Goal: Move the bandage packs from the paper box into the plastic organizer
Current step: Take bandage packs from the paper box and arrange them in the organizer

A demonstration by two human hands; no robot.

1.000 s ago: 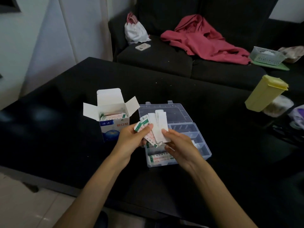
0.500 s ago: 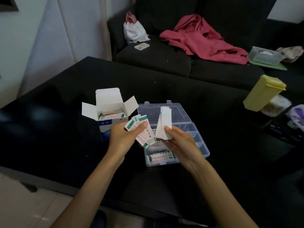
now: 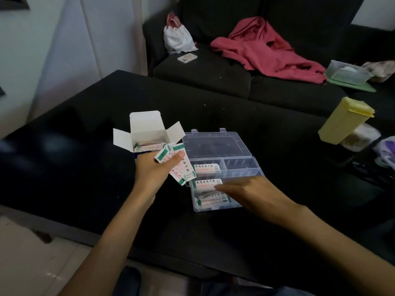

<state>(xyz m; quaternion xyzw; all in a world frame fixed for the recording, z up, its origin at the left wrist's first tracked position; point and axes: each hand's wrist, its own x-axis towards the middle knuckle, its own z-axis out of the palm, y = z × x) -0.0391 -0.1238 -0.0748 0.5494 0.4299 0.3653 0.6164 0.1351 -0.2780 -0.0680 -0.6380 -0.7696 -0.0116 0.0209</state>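
A black table [image 3: 213, 107] filled the near room, with a dark sofa [image 3: 203, 71] beyond carrying a red garment [image 3: 263, 48], a white bag [image 3: 177, 37] and a phone [image 3: 187, 58]. A yellow container [image 3: 344, 122] stood at right. The left hand [image 3: 154, 171] pinched a fan of bandage packs [image 3: 181, 167] beside the open paper box [image 3: 147, 133]. The right hand [image 3: 245, 191], fingers straight, pressed packs into the plastic organizer [image 3: 235, 167].

Counted: one paper box [image 3: 147, 133]; one plastic organizer [image 3: 215, 148]; two hands, left hand [image 3: 152, 170] and right hand [image 3: 252, 193]; one yellow container [image 3: 344, 122]; bandage packs [image 3: 181, 167] fanned, number unclear.
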